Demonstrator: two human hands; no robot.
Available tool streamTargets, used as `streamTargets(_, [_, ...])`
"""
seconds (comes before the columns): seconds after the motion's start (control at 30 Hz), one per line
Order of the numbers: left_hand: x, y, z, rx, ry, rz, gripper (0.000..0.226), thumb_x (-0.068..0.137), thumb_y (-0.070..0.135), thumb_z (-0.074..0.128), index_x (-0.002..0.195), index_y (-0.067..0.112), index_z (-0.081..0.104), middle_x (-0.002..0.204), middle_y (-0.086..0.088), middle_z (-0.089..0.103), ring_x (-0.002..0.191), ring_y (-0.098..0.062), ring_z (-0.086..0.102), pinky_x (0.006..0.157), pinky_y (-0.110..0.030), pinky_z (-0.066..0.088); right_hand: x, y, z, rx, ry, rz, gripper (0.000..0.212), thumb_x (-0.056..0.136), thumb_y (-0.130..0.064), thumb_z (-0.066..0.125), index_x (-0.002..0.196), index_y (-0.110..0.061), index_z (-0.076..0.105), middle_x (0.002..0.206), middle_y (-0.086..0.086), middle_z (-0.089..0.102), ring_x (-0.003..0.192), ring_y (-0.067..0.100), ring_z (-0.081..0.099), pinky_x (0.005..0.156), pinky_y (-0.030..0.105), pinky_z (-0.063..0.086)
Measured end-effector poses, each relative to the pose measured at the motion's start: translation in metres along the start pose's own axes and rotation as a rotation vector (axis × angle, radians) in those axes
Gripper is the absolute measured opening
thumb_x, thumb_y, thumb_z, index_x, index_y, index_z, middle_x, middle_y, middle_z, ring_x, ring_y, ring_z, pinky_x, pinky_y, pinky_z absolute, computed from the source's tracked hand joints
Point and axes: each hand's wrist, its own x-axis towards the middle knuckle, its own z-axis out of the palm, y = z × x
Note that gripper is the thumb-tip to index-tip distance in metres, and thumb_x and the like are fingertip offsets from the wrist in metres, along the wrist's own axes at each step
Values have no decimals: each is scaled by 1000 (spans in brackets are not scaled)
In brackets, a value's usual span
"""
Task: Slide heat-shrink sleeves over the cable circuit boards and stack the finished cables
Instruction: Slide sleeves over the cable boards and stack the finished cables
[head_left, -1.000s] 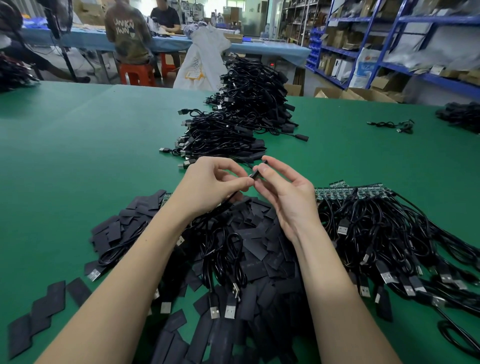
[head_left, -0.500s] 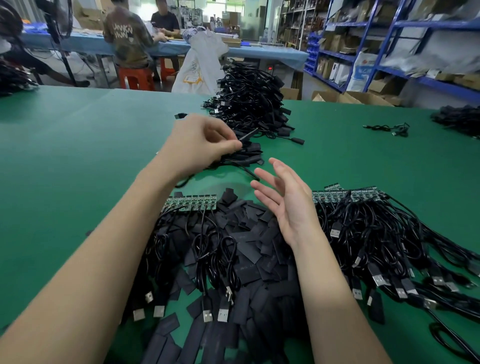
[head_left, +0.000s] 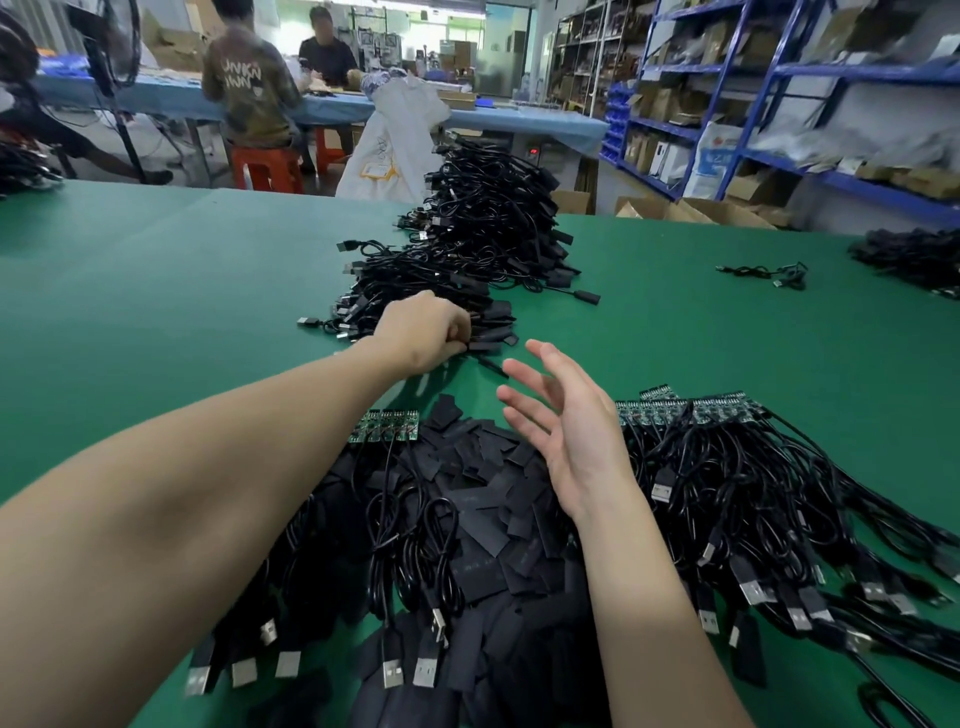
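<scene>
My left hand (head_left: 427, 332) reaches forward to the near edge of the stack of finished black cables (head_left: 457, 270), fingers curled round a sleeved cable (head_left: 488, 340) that it sets on that stack. My right hand (head_left: 566, 421) hovers open, fingers spread, above the heap of flat black heat-shrink sleeves (head_left: 483, 509). A short row of bare green circuit boards (head_left: 387, 432) with black cables lies at the heap's far left. A longer row of circuit boards (head_left: 691, 408) with a bundle of USB cables (head_left: 769, 519) lies to the right.
The work lies on a green table (head_left: 156, 322). A single loose cable (head_left: 763, 273) and another dark cable pile (head_left: 914, 257) sit at the far right. Beyond the table are people at a blue bench, a white bag (head_left: 395, 150) and blue shelving (head_left: 779, 104).
The hands parted after working one cable together. My left hand carried the sleeved cable forward and lowered it onto the finished stack; my right hand let go and stays open over the sleeves.
</scene>
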Motion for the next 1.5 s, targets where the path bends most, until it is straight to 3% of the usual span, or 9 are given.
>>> streamTargets(0.27, [-15, 2, -12, -76, 83, 12, 28, 88, 29, 74, 114, 23, 66, 112, 5, 64, 112, -22, 52, 78, -36, 48, 1, 2, 0, -26, 16, 5, 26, 98, -37, 64, 116, -20, 71, 100, 2, 79, 77, 15, 74, 65, 23, 57])
streamTargets(0.4, [-31, 1, -10, -81, 126, -46, 23, 88, 26, 74, 108, 22, 64, 104, 4, 61, 103, -21, 55, 72, -34, 44, 0, 2, 2, -44, 23, 15, 24, 98, -35, 63, 113, -18, 73, 97, 2, 79, 74, 13, 72, 63, 23, 57])
streamTargets(0.5, [-35, 3, -10, -157, 22, -116, 14, 92, 25, 70, 98, 22, 58, 93, 1, 66, 92, -24, 62, 71, -37, 49, -2, 2, 3, -62, 24, 18, 23, 99, -34, 63, 111, -18, 73, 95, 1, 79, 73, 13, 72, 62, 23, 57])
streamTargets(0.6, [-32, 5, -11, -217, -65, -121, 14, 94, 23, 67, 103, 17, 58, 100, -6, 67, 91, -26, 61, 84, -41, 53, -4, 2, 3, -72, 28, 24, 22, 99, -34, 62, 108, -18, 74, 94, 0, 79, 73, 13, 72, 61, 22, 57])
streamTargets(0.77, [-30, 5, -9, -306, -111, -114, 18, 95, 25, 67, 108, 13, 62, 109, -8, 65, 100, -25, 58, 88, -32, 45, -4, 2, 4, -91, 26, 28, 22, 99, -34, 62, 103, -18, 76, 93, 0, 79, 73, 12, 72, 61, 22, 56])
streamTargets(1.03, [-68, 5, -26, -423, -14, -164, 11, 98, 30, 62, 89, 25, 66, 81, 16, 61, 78, -8, 57, 73, -23, 39, -3, 1, 5, -123, 12, 32, 20, 100, -32, 62, 93, -21, 77, 90, -1, 78, 71, 10, 70, 61, 20, 56])
streamTargets(1.13, [-92, 7, -29, -409, -13, -216, 24, 100, 35, 56, 83, 22, 67, 79, 8, 67, 74, -13, 60, 67, -27, 44, -4, 1, 7, -149, 8, 25, 20, 100, -31, 62, 93, -20, 77, 89, -2, 78, 70, 9, 70, 59, 19, 55])
streamTargets(1.33, [-117, 8, -21, -184, -80, -355, 38, 105, 43, 44, 87, 14, 62, 87, -7, 66, 89, -33, 61, 70, -35, 44, -4, 3, 14, -301, 8, -16, 17, 100, -29, 62, 95, -20, 76, 82, -5, 76, 54, 5, 52, 44, 15, 38])
streamTargets(1.5, [-118, 13, -32, -327, 80, -280, 43, 103, 34, 54, 62, 19, 49, 59, 2, 50, 59, -15, 48, 61, -33, 29, -3, 12, 25, -623, -58, -102, 11, 88, -35, 77, 92, -25, 77, 83, -8, 78, 60, 3, 61, 54, 19, 45])
